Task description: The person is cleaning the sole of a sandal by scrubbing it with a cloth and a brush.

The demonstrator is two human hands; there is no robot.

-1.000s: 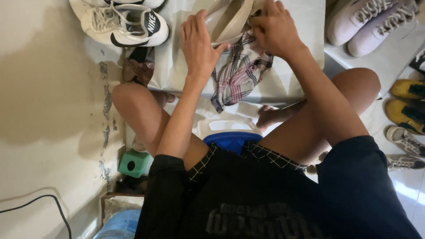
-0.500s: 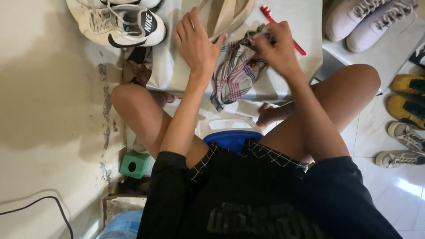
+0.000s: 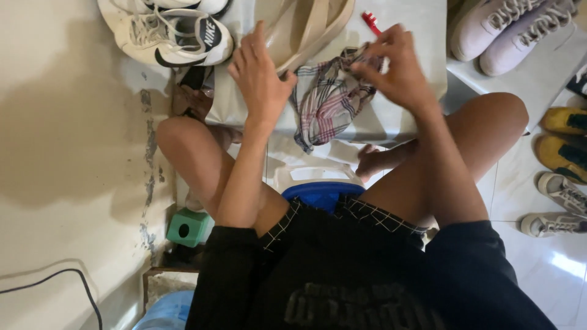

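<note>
My left hand (image 3: pixel 260 76) presses on a beige sandal (image 3: pixel 306 27) that lies on a low white table (image 3: pixel 403 116) in front of me. Its fingers are closed over the sandal's side. My right hand (image 3: pixel 397 67) pinches the upper edge of a crumpled plaid cloth (image 3: pixel 327 104), which hangs over the table's near edge. A red-handled tool (image 3: pixel 370 21) lies just beyond my right fingers. I sit on a blue and white stool (image 3: pixel 318 186) with my knees spread.
White sneakers (image 3: pixel 171 36) lie at the table's left end. Pale pink sneakers (image 3: pixel 507 30) rest on a ledge at the right, with yellow shoes (image 3: pixel 565 134) and grey sneakers (image 3: pixel 559 205) on the floor. A green box (image 3: pixel 188 227) sits by my left leg.
My right hand has moved from the sandal to the right and down, taking hold of the plaid cloth's edge and uncovering the red tool. My left hand stays on the sandal.
</note>
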